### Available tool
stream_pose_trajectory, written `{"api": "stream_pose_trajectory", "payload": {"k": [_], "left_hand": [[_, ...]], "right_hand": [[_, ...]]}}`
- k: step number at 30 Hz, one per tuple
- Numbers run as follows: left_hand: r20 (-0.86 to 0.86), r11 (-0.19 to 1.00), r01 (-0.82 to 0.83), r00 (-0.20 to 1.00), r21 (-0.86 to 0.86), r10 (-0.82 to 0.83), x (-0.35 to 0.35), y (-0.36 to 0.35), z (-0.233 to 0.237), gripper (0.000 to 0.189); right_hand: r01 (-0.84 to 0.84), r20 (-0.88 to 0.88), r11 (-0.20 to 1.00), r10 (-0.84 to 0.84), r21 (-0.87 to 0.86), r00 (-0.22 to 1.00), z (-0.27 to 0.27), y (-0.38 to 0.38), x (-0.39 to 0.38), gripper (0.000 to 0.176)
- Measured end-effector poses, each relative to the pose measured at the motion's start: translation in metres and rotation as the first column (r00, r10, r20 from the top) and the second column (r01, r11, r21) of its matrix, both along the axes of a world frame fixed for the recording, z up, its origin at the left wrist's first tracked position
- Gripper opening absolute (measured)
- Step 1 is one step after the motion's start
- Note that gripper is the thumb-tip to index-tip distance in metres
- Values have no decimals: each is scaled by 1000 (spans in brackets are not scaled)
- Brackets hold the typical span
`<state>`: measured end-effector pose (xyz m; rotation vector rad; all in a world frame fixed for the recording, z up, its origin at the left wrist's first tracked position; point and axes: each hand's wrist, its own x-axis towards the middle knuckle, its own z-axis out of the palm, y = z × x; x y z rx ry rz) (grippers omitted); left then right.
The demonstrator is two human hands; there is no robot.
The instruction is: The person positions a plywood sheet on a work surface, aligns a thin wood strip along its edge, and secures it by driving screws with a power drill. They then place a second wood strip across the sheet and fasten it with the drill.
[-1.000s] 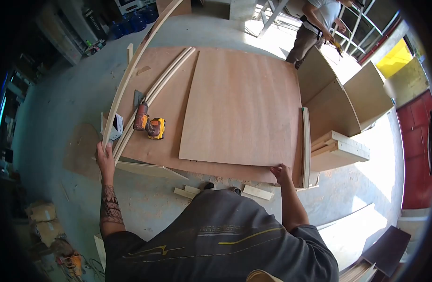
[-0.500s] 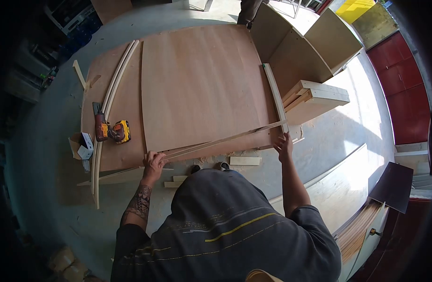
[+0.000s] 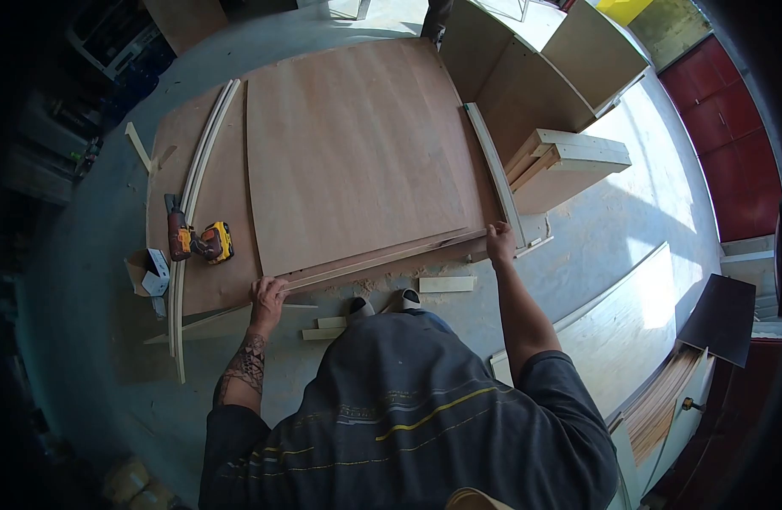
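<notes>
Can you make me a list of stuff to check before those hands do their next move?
1. Left hand on one end of the wooden strip: ok.
2. Right hand at the other end: ok.
3. Strip lying along the near edge of the big panel: ok.
4. Strip perfectly even with that edge: cannot tell.
5. Drill away from the strip: ok, off to the left.
6. Floor near the shoes tidy: not ok, shavings and wood pieces.

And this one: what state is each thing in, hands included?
Left hand: closed on the wooden strip near its left end
Right hand: at the strip's right end, exact grip unclear
Wooden strip: stretched between the hands, along the panel's near edge
Panel: lying flat
Drill: on its side, unheld
Small box: open
Red cabinet: doors look shut
</notes>
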<state>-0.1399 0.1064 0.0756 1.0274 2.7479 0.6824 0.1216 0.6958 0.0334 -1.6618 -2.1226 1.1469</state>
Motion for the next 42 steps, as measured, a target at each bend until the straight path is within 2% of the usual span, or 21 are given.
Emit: {"api": "stream_pose_trajectory", "payload": {"k": [1,3,7,13,15,16,17,19,21,23,25,28,29,30,34,36,37,39,40,41,42], "left_hand": [[-5,1000,18,1000,9,-18,1,1,-2,31],[-4,999,32,999,14,-32,5,9,-5,31],[7,998,-22,1000,59,21,8,36,-16,32],[-36,977,-182,982,114,187,13,33,-10,46],[-37,913,-376,922,157,386,7,20,-11,50],[222,850,-503,857,158,466,-1,15,-9,56],[219,848,-507,855,154,471,-9,6,-20,56],[413,789,-595,764,151,497,-28,-15,-63,63],[348,829,-550,801,103,488,-38,-22,-70,65],[367,846,-518,768,-127,525,-38,-14,-60,65],[436,790,-612,699,-47,567,-29,-9,-53,65],[417,739,-673,664,-30,621,-23,-10,-59,61],[562,695,-718,570,-15,600,-17,-5,-47,56],[691,647,-762,462,-10,555,-15,-3,-43,51],[761,574,-818,396,39,514,-12,4,-35,43],[862,397,-915,148,-66,485,-16,12,-17,36],[863,404,-913,153,-63,481,-18,9,-27,36],[879,417,-909,201,3,433,-21,-15,-65,34],[905,390,-921,168,3,390,-23,-19,-63,29],[907,394,-919,171,6,384,-22,-22,-60,29],[937,402,-912,209,83,279,-21,-27,-55,28]], "right_hand": [[1,5,1000,-1,-6,1000,2,-2,0,64],[-159,189,956,113,248,975,4,-6,0,62],[-184,233,939,117,290,965,7,-11,1,59],[-180,148,902,131,392,980,6,-24,2,46],[-235,191,822,156,520,969,20,-36,-6,43],[-237,190,823,160,516,969,25,-37,-12,43],[-318,214,822,243,472,946,27,-34,-19,41],[-401,229,812,332,424,915,26,-30,-35,39],[-389,211,878,339,279,917,8,-23,-51,36],[-404,185,879,366,254,912,9,-21,-63,36],[-401,508,901,270,165,818,49,-33,-71,38],[-255,555,948,111,189,824,46,-34,-52,33],[-177,568,970,53,165,821,47,-35,-41,30],[-189,482,960,68,207,874,33,-32,-30,29],[-225,307,955,159,193,938,0,-20,-3,36],[-45,271,993,14,108,963,-2,-19,-3,49],[-38,269,993,6,112,963,-5,-23,-2,49],[218,69,946,-240,239,968,-7,-38,-2,60],[224,67,944,-246,244,967,-5,-41,-4,60],[311,-113,942,-298,124,948,-1,-43,-5,65],[369,-281,929,-357,-13,891,-2,-40,-4,70]]}}
